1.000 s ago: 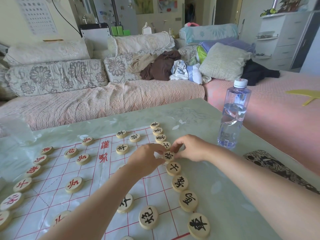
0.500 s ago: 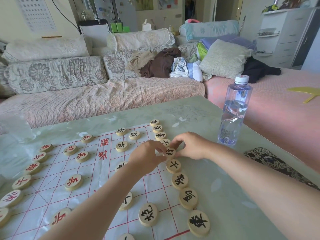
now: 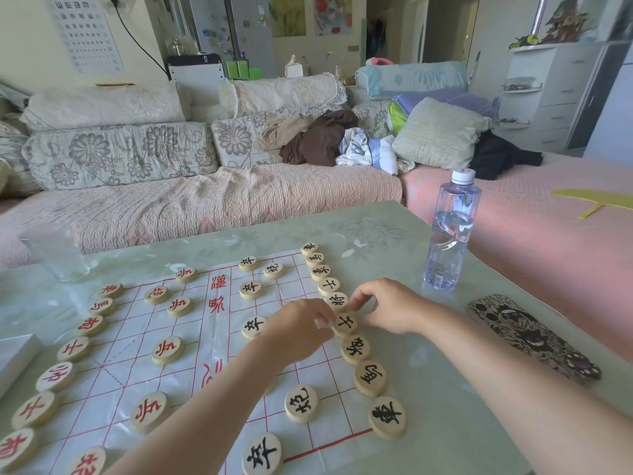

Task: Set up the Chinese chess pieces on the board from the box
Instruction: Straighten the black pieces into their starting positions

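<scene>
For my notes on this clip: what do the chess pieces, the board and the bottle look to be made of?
Chess pieces: likely wood, pale tan and matte, with characters in red or black. Board: a thin white sheet, plastic or coated paper, slightly glossy and wrinkled, printed with red lines. Bottle: probably clear plastic, see-through with a bluish tint and a white cap.

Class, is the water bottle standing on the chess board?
No, the water bottle stands on the green table, off the board.
</scene>
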`<state>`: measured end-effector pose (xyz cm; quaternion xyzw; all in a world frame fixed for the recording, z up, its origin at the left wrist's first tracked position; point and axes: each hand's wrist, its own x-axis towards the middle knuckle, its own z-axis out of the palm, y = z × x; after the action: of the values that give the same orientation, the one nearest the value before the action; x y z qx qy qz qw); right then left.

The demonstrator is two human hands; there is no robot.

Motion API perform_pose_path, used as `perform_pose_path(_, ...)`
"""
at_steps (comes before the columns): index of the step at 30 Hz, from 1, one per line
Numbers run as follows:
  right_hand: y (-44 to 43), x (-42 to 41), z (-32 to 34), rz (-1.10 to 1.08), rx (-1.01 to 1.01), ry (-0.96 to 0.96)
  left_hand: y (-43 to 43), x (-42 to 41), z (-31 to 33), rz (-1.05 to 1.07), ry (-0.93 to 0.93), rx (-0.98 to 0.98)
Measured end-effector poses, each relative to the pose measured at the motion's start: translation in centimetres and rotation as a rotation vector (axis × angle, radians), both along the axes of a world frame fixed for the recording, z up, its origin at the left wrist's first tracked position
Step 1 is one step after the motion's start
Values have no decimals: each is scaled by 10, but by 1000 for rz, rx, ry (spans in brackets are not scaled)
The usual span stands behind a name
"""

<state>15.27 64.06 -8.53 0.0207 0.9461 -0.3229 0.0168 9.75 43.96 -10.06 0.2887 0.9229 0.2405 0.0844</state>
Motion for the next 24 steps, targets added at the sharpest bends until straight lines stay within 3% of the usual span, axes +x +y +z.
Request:
perform_pose_path(9, -5, 3, -6, 14, 2, -10, 8, 9, 1, 10, 33, -5)
perform_pose_path(16, -3, 25, 1, -75, -50, 88, 0, 22, 8, 9, 68, 7)
perform_pose_path(24, -20, 52, -15, -100, -90, -36, -7, 50, 7, -84, 65, -73)
